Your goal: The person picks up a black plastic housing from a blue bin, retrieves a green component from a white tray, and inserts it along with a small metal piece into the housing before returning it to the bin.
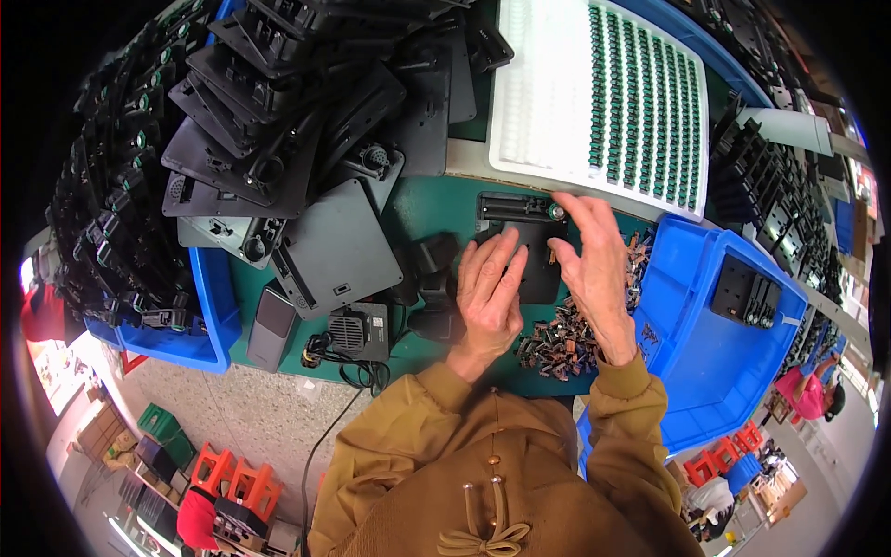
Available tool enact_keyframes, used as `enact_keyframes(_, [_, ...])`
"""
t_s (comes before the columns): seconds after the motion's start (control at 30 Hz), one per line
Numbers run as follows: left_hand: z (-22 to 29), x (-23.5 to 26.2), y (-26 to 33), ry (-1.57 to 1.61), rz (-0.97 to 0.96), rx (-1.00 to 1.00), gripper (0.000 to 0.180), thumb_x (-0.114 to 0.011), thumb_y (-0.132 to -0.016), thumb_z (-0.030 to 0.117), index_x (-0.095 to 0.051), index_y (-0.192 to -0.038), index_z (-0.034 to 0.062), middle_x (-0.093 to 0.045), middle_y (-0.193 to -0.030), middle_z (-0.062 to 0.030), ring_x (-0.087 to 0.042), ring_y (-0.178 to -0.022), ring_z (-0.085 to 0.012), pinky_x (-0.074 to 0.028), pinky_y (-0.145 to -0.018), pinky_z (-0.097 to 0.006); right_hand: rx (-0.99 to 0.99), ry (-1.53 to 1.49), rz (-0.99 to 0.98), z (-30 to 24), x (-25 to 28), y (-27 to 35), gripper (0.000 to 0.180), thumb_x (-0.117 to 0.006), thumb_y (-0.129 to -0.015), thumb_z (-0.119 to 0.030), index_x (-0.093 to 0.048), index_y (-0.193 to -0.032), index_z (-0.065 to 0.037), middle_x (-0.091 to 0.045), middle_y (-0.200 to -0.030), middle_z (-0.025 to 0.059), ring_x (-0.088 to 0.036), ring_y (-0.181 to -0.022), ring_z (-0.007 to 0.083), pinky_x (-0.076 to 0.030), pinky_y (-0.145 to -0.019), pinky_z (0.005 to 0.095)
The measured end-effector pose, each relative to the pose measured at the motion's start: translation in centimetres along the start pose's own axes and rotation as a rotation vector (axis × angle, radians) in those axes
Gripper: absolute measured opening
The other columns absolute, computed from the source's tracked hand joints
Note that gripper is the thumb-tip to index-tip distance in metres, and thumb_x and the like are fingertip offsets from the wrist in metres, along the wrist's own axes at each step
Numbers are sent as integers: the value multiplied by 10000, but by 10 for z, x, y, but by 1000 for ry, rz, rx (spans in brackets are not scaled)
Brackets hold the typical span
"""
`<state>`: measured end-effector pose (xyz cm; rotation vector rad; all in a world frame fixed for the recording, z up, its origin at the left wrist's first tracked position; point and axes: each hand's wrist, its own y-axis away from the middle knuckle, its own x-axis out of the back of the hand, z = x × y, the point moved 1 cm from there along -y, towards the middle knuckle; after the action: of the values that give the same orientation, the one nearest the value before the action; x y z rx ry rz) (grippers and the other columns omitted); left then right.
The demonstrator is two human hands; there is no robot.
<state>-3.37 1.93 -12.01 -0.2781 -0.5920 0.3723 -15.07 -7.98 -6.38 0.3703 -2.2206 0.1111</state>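
A black plastic panel [541, 269] with a raised slotted strip [513, 206] along its far edge lies on the green work surface in front of me. My left hand [489, 297] rests on its left part, fingers stretched out flat. At the panel's far right corner is my right hand [596, 269], forefinger and thumb apart beside a small round greenish component [556, 213]. Neither hand visibly holds anything. Loose small copper-and-black parts [560, 345] lie heaped near the right wrist, some of them behind that hand.
Stacked black panels [339, 246] fill the left. Beyond my hands stands a white foam tray [543, 93] with rows of green-and-black components. A blue bin [710, 371] at right holds one black panel [745, 291]. A grey power bank-like box [271, 327] and a corded black device [360, 331] sit at front left.
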Motion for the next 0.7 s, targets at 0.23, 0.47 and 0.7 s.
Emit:
enact_keyframes(0.23, [3,1,1,5,-14,-4,427,-577,-785,-87,-625,-1206,-39,-574,-1331,-215,-554,-1213,-410,-387,-1069,-546,69,88,-88,10,-2,-11,407,-652,-732,93,-612,-1121,-16,-559,-1042,163,-588,-984,379,-498,-815,450])
enact_keyframes(0.47, [-1,3,6,65,-11,-15,495,-477,-1019,321,-519,-1369,-27,-482,-1439,-218,-474,-1303,-405,-307,-1115,-564,154,179,25,16,2,4,368,-666,-741,74,-583,-1094,13,-580,-1013,172,-604,-949,391,-502,-802,457])
enact_keyframes(0.7, [-2,8,6,67,-25,-4,655,-422,-1020,475,-460,-1410,-50,-453,-1452,-243,-446,-1321,-409,-297,-1120,-548,151,172,-61,28,15,18,328,-681,-736,15,-603,-1055,23,-629,-995,185,-618,-934,383,-503,-806,457])
